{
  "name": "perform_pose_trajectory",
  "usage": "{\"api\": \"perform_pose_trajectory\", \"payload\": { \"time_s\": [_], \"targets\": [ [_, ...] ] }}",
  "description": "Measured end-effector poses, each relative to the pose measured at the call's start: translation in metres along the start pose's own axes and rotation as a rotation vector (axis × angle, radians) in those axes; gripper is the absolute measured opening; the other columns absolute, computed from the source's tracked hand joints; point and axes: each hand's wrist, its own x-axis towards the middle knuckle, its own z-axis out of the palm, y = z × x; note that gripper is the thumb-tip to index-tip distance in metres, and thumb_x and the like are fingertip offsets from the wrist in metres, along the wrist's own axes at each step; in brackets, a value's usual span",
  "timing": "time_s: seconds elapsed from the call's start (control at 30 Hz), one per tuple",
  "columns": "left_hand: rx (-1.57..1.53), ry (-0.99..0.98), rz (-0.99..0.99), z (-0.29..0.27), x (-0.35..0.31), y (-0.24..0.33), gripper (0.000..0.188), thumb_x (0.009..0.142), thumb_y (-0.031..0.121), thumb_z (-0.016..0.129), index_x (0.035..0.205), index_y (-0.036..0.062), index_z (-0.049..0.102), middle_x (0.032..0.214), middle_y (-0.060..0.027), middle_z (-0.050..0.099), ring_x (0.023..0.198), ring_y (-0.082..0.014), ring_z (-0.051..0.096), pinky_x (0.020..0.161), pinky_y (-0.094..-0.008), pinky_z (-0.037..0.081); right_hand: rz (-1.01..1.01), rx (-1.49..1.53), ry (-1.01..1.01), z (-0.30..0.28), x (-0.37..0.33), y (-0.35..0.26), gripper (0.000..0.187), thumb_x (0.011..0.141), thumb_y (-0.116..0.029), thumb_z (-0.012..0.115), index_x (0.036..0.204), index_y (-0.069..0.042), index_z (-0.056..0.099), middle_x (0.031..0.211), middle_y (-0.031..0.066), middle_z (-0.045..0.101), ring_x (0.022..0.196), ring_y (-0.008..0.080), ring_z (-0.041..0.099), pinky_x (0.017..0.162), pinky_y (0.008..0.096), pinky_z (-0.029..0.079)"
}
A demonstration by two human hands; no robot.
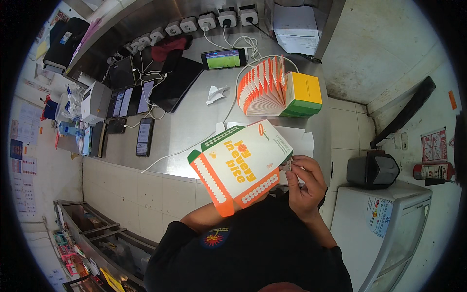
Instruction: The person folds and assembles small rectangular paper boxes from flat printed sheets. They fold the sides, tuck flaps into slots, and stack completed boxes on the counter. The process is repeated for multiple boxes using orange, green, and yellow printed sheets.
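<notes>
I hold a flat, unfolded cardboard food box (241,165), white with orange and green edges, tilted above the near edge of the steel counter (185,126). My right hand (304,182) pinches its right end flap. My left hand is hidden behind the box; only the left forearm (206,219) shows under it. Farther back on the counter, a fanned stack of the same flat boxes (279,87) stands on edge.
Several phones and tablets (145,136) lie on the counter's left, charging by white cables from a row of sockets (209,22). One phone (224,58) stands showing a green picture. A crumpled paper (215,92), a white chest freezer (389,224) and a black bin (372,170) are nearby.
</notes>
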Motion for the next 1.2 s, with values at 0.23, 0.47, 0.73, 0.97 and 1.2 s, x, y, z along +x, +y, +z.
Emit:
{"api": "perform_pose_trajectory", "payload": {
  "time_s": [0.23,0.47,0.73,0.97,1.2],
  "targets": [
    [0.133,0.053,0.041,-0.001,0.007,0.002,0.056,0.111,0.030,0.064,0.164,0.0192,0.050,0.166,-0.0080,0.054,0.155,-0.0268,0.052,0.126,-0.0456,0.044,0.096,0.060,-0.022,-0.001,-0.004,0.003,0.015,0.092,0.005,0.085,0.107,0.004,0.080,0.109,0.0139,0.074,0.103,0.0286,0.072,0.089,0.0376,0.059],
    [0.150,0.059,0.060,0.010,0.012,0.003,0.051,0.107,0.024,0.072,0.157,0.0193,0.061,0.159,-0.0050,0.063,0.149,-0.0258,0.059,0.122,-0.0463,0.046,0.175,0.080,-0.077,-0.008,-0.001,-0.002,0.014,0.093,0.004,0.085,0.107,0.005,0.080,0.109,0.0129,0.073,0.101,0.0253,0.071,0.088,0.0352,0.057],
    [0.327,0.100,0.105,-0.007,0.014,0.015,0.059,0.106,0.037,0.073,0.160,0.0200,0.059,0.165,-0.0072,0.057,0.152,-0.0300,0.056,0.123,-0.0518,0.043,0.209,0.090,-0.062,-0.008,-0.003,-0.005,0.015,0.094,0.004,0.085,0.108,0.005,0.081,0.108,0.0132,0.073,0.099,0.0231,0.071,0.087,0.0338,0.058],
    [0.513,0.047,0.239,-0.004,0.018,0.021,0.060,0.110,0.044,0.069,0.162,0.0170,0.056,0.167,-0.0078,0.054,0.154,-0.0290,0.052,0.123,-0.0474,0.044,0.165,-0.058,0.034,-0.007,-0.002,-0.001,0.017,0.094,0.011,0.081,0.110,0.005,0.080,0.106,0.0157,0.077,0.098,0.0244,0.075,0.087,0.0335,0.059],
    [0.277,0.012,0.201,-0.003,0.029,0.044,0.048,0.112,0.037,0.070,0.152,0.0114,0.064,0.152,-0.0090,0.067,0.141,-0.0290,0.064,0.115,-0.0470,0.051,0.116,-0.021,0.094,-0.006,-0.008,0.008,0.019,0.087,0.009,0.088,0.101,0.004,0.075,0.101,0.0153,0.077,0.095,0.0257,0.075,0.088,0.0353,0.059]
  ]
}}
